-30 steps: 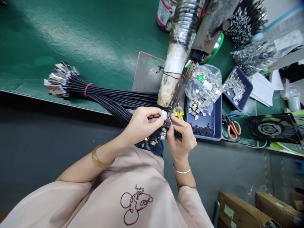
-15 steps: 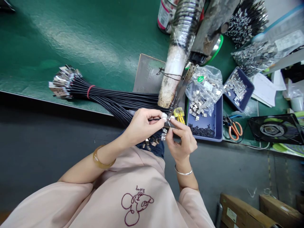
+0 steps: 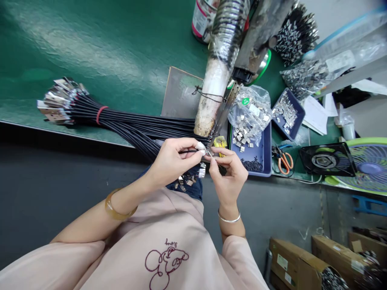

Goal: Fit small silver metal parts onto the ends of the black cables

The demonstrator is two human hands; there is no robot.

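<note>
My left hand (image 3: 173, 159) is closed in a pinch on a black cable (image 3: 188, 152), with white covers on the fingertips. My right hand (image 3: 231, 171) pinches a thin pale wire, like solder wire (image 3: 211, 154), its end beside the cable end. The small part where they meet is too tiny to make out. Right above the fingertips reaches the narrow metal shaft of a soldering iron (image 3: 225, 110). A bundle of black cables (image 3: 136, 123), tied with a red band, lies behind my left hand. Loose metal connectors (image 3: 189, 181) hang or lie just below my hands.
A white-ended hose (image 3: 207, 108) slants down beside the iron. To the right stand a blue tray (image 3: 267, 161) with bagged metal shells, a smaller tray (image 3: 294, 129), orange-handled pliers (image 3: 284, 163) and a black fan (image 3: 328, 160). Cardboard boxes (image 3: 290, 257) sit on the floor.
The view has turned to the right, so the bench things appear further left. My right fingers have come slightly nearer my left fingertips; both hands keep their pinch.
</note>
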